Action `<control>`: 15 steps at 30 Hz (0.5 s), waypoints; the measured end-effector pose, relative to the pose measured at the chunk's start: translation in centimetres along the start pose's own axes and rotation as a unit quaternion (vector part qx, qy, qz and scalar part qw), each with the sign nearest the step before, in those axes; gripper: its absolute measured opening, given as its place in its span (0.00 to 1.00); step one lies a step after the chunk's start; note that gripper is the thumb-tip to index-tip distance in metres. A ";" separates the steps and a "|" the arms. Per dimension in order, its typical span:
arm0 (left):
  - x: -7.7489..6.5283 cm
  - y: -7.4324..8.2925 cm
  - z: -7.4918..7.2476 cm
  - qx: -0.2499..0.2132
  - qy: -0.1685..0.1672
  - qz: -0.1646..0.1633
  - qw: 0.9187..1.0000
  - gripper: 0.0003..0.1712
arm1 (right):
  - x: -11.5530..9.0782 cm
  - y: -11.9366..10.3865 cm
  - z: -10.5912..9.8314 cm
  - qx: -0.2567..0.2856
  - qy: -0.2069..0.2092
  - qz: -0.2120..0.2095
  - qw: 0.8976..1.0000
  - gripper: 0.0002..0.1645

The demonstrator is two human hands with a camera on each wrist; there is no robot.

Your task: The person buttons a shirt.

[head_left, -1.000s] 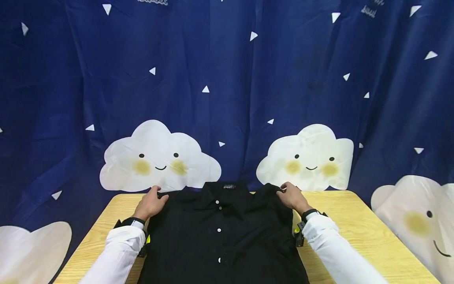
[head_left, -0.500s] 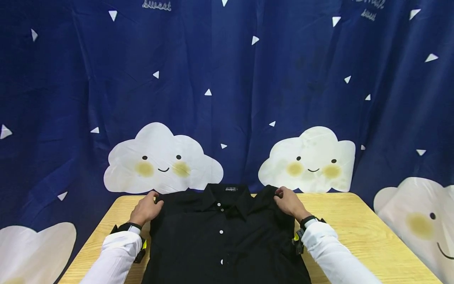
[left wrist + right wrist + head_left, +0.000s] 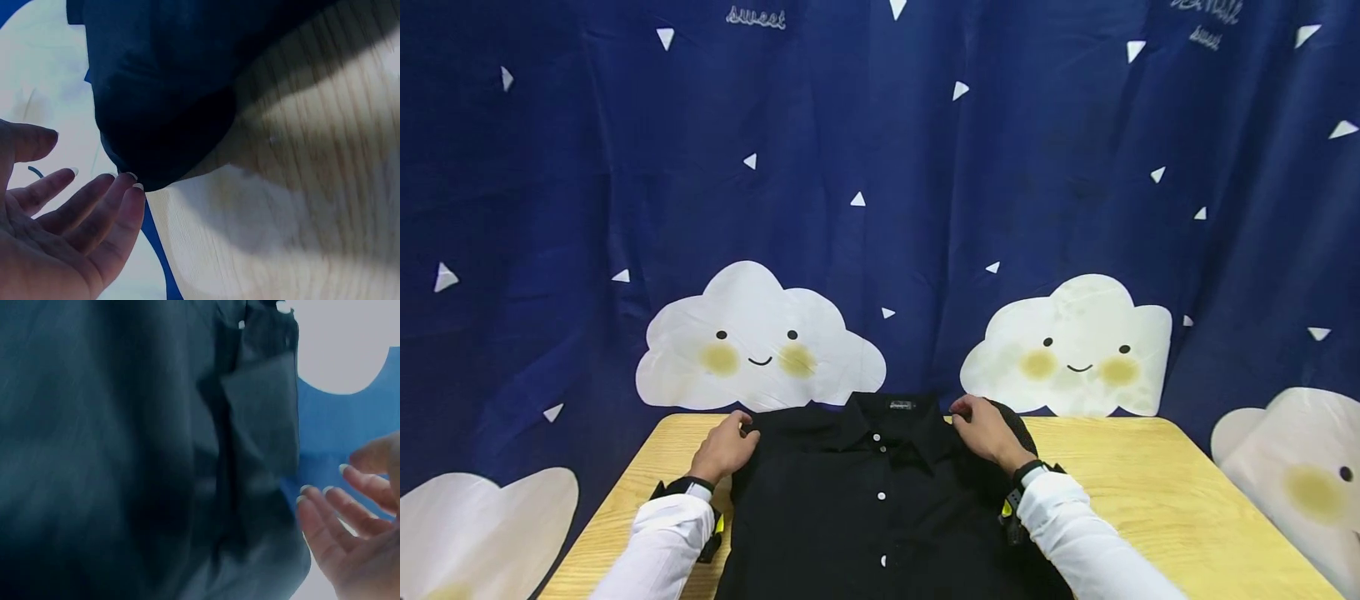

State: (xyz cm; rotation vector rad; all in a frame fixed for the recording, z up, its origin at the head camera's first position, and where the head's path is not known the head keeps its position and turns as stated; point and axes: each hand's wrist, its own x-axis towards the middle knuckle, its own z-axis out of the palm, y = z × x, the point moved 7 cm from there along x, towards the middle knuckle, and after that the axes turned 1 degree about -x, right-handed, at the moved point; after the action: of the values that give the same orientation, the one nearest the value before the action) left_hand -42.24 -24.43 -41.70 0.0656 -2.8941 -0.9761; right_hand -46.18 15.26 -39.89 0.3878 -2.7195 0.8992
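Note:
A black button-up shirt (image 3: pixel 820 508) lies front up on the wooden table, its collar (image 3: pixel 857 421) at the far edge and white buttons down the middle. At the shirt's left shoulder is my left hand (image 3: pixel 727 448), thumb and fingers apart. The left wrist view has its loosely bent fingertips (image 3: pixel 134 187) at the cloth's edge; whether they touch it I cannot tell. My right hand (image 3: pixel 988 433) is over the right shoulder, near the collar. In the right wrist view its fingers (image 3: pixel 319 525) are spread beside the collar flap (image 3: pixel 262 412), pinching nothing.
Bare wooden tabletop (image 3: pixel 1150 500) extends to the right of the shirt, with a narrower strip on the left. A blue curtain (image 3: pixel 820 125) with white clouds and triangles hangs just behind the table. Wrist-worn devices (image 3: pixel 1011 517) sit beside the shirt's sides.
My right hand has moved left from the outer shoulder toward the collar. The left hand has shifted slightly outward from the shirt. The head view has turned a little left.

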 end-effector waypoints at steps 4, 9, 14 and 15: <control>0.0 -0.3 -0.2 0.003 0.019 0.001 1.000 0.22 | 1.2 -2.9 2.5 0.008 -0.011 -0.025 1.000 0.09; 0.2 -0.9 0.0 -0.014 0.039 0.029 0.999 0.19 | 2.5 -6.4 6.3 0.017 -0.052 -0.056 0.997 0.09; 0.8 -1.4 0.4 -0.033 0.046 0.044 0.997 0.19 | 3.9 -9.2 10.0 0.008 -0.076 -0.074 0.994 0.09; 0.9 -1.4 0.5 -0.034 0.047 0.048 0.997 0.19 | 4.2 -9.7 10.7 0.005 -0.077 -0.079 0.994 0.10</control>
State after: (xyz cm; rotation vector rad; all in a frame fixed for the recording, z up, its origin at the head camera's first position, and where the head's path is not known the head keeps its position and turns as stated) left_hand -43.16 -25.34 -42.91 -0.0299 -2.7488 -1.0243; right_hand -48.54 0.48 -41.63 0.6897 -2.7737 0.8748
